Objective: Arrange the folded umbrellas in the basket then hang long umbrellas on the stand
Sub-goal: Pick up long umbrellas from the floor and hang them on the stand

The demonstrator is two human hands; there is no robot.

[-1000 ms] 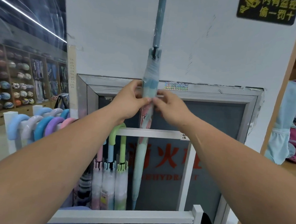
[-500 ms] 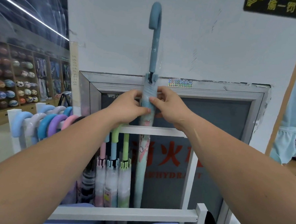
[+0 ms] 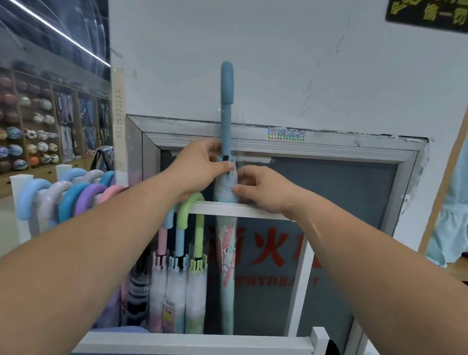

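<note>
A: What has changed over the last second?

B: The umbrella [image 3: 225, 109] is lower. Its hooked handle was cut off at the top of the view. Now the whole handle shows against the wall [image 3: 300, 72]. Both hands have dropped from the cabinet [image 3: 323, 150] frame to just above the top rail [image 3: 258, 211] of the stand [image 3: 301, 276].

A: What does that mean for the task?

B: Judgement: this is the hanging step, well along. The hook stands above the top rail and is not yet on it. It needs more lowering. The hook looks edge-on, so probably a turn too.

A: Where is the umbrella?

B: Upright, with the canopy passing behind the top rail. Its lower end reaches down to the lower rail [image 3: 191, 343].

A: And the hands?

B: The left hand [image 3: 201, 167] pinches the collar where the handle meets the canopy. The right hand [image 3: 264, 189] grips the wrapped canopy just below, close above the top rail.

A: Surroundings and obstacles?

B: Ball shelves [image 3: 18, 128] are far left, well apart. A row of pastel handles [image 3: 72, 193] sits on the side rail. Three hung umbrellas [image 3: 178, 283] are just left of the held one. The green handle [image 3: 187, 210] is nearest, under the left wrist. Risk: the hook or wrist could knock it on the way down.
</note>
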